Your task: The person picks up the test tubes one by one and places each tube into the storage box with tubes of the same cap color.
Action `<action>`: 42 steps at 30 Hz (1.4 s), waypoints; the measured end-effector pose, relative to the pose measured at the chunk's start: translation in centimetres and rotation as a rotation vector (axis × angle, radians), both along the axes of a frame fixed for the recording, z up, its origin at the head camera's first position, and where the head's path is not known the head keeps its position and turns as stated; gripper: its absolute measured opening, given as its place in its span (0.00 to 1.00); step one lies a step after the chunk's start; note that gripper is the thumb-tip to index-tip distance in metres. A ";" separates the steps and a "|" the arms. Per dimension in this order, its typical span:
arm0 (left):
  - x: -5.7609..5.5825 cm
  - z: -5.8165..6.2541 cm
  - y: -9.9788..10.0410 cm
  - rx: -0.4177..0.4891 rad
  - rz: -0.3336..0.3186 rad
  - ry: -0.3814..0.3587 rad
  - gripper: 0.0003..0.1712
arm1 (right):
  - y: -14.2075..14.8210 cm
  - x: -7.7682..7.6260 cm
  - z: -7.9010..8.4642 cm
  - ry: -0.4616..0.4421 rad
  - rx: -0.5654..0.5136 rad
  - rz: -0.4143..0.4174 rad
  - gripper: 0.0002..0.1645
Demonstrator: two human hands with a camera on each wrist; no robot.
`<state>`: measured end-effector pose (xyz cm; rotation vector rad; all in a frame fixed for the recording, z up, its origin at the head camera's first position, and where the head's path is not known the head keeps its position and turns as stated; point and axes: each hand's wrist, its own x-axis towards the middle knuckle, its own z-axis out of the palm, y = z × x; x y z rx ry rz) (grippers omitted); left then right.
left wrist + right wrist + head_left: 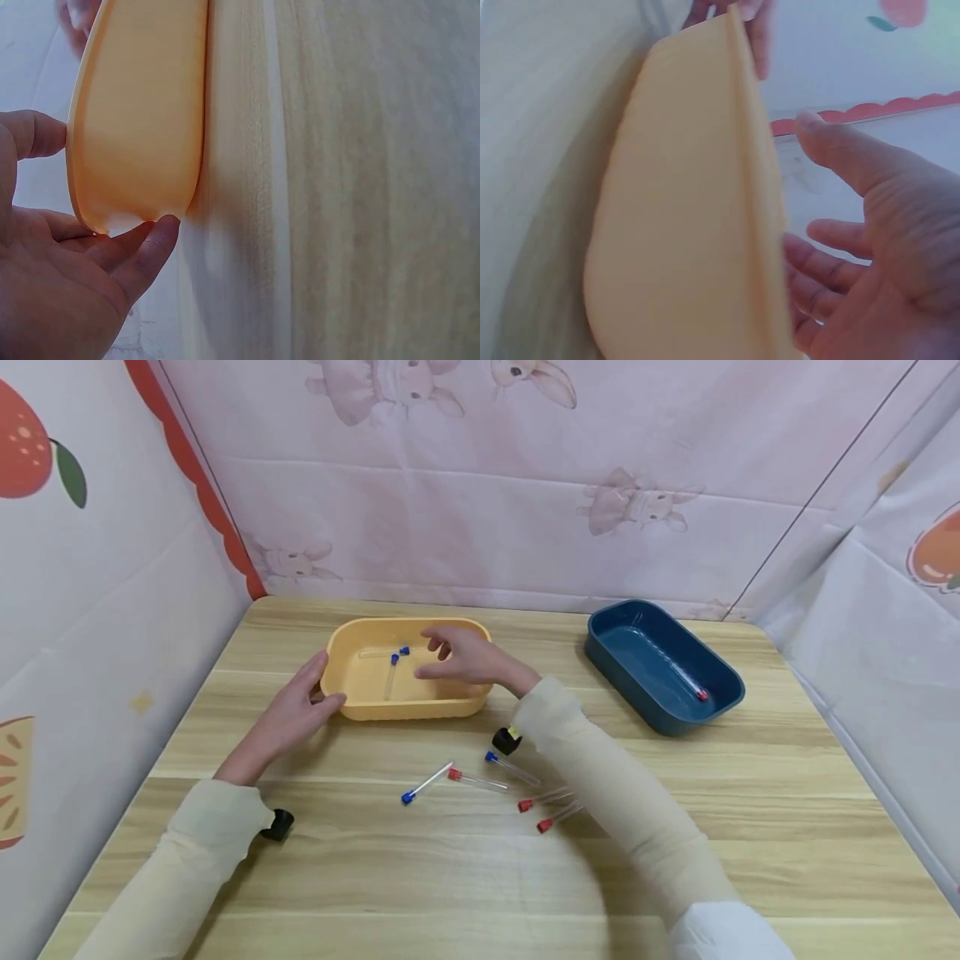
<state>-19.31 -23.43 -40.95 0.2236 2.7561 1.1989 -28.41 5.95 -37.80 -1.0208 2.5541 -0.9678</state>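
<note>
A yellow plastic basin [412,710] stands at the back left, with two blue-capped test tubes [391,677] lying inside. My left hand [294,706] holds the basin's left end; in the left wrist view its thumb touches the rim and its fingers rest against the end wall. Over the basin's right half hovers my right hand [468,657], fingers loosely bent and apart, nothing seen between them. On the table in front lie blue-capped test tubes [429,782] and several red-capped test tubes [480,780], some partly hidden behind my right sleeve.
A dark blue basin [637,693] stands angled at the back right, holding a red-capped test tube [692,683]. Printed cloth [480,527] hangs behind and beside the wooden table [420,885]. Small black cameras are strapped to both wrists.
</note>
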 end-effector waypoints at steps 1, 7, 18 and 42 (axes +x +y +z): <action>0.0 0.0 0.0 0.001 -0.004 0.003 0.49 | 0.4 0.2 0.2 0.003 -0.013 -0.001 0.44; -0.1 -0.1 -0.3 -0.003 -0.019 0.023 0.49 | 3.0 2.0 1.7 0.025 -0.025 -0.013 0.40; -0.3 -0.2 -0.3 -0.009 -0.016 0.003 0.48 | 7.2 5.7 3.1 0.096 -0.095 -0.006 0.31; -0.2 0.2 0.1 -0.012 -0.016 -0.033 0.49 | 13.4 11.6 0.8 0.054 -0.060 -0.023 0.20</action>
